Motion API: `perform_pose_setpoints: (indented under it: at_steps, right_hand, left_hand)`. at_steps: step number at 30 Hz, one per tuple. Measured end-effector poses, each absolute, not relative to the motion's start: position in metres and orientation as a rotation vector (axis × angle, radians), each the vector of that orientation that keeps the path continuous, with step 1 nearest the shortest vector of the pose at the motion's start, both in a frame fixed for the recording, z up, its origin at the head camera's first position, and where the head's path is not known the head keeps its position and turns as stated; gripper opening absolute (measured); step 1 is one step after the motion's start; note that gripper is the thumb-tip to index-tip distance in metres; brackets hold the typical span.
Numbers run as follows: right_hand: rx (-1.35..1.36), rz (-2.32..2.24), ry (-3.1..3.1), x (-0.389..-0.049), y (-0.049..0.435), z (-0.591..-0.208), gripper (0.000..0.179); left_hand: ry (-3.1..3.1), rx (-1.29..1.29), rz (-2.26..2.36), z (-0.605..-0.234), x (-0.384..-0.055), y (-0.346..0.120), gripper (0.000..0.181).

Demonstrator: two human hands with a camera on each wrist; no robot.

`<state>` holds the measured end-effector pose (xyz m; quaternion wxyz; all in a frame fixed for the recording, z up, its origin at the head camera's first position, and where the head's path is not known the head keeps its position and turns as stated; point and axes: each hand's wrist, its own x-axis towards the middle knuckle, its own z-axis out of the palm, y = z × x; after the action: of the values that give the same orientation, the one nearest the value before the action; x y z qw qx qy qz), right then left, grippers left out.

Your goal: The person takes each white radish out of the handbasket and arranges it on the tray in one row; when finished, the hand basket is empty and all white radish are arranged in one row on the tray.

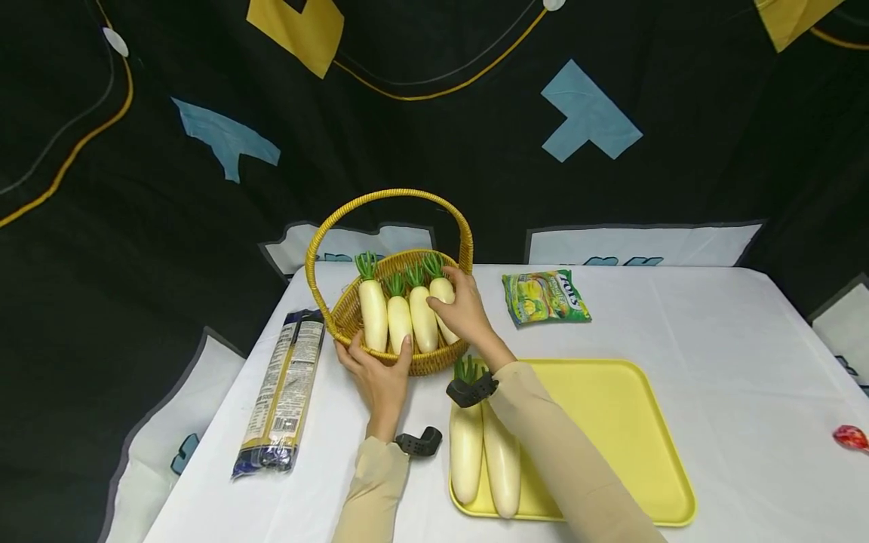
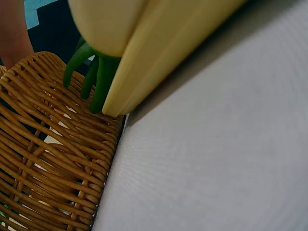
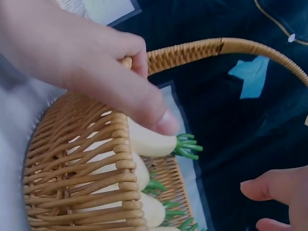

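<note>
A wicker basket (image 1: 428, 364) with a tall arched handle holds several white radishes (image 1: 373, 313) with green tops. At the basket's near left side my left hand (image 1: 380, 381) grips the rim, its thumb over the edge, as the right wrist view shows. My right hand (image 1: 465, 309) is over the basket's right side, at the rightmost radish (image 1: 443, 290). In the right wrist view, the right hand's fingers (image 3: 276, 185) are spread apart with nothing seen between them. Two more white radishes (image 1: 466, 452) lie side by side on the yellow tray (image 1: 604, 422), partly under my right forearm.
A long blue-and-clear packet (image 1: 285, 392) lies left of the basket. A green packet (image 1: 545, 296) is behind the tray. A small red object (image 1: 851, 437) sits at the far right. A black cloth (image 1: 441, 151) hangs behind the white table (image 1: 720, 324).
</note>
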<state>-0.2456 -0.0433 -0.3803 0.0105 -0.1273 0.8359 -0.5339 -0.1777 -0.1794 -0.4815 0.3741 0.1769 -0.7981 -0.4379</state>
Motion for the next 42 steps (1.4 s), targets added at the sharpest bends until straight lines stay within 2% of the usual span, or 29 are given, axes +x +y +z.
perform_pose_setpoints:
  at_steps: [8,26,34,42]
  right_hand:
    - [-0.111,-1.5,2.643,-0.254,-0.057,-0.385,0.066]
    - [0.009,-1.428,2.501,-0.266,-0.061,-0.402,0.069]
    - [0.012,-1.307,2.54,-0.268,-0.065,-0.398,0.062]
    - [-0.042,-1.262,2.618,-0.267,-0.065,-0.4,0.065]
  left_hand:
    - [-2.055,0.474,-1.095,-0.483,-0.175,-0.182,0.08]
    - [-2.069,0.502,-1.086,-0.487,-0.175,-0.178,0.08]
    - [-2.056,0.506,-1.073,-0.483,-0.175,-0.18,0.08]
    - [-2.056,0.487,-1.076,-0.482,-0.177,-0.18,0.08]
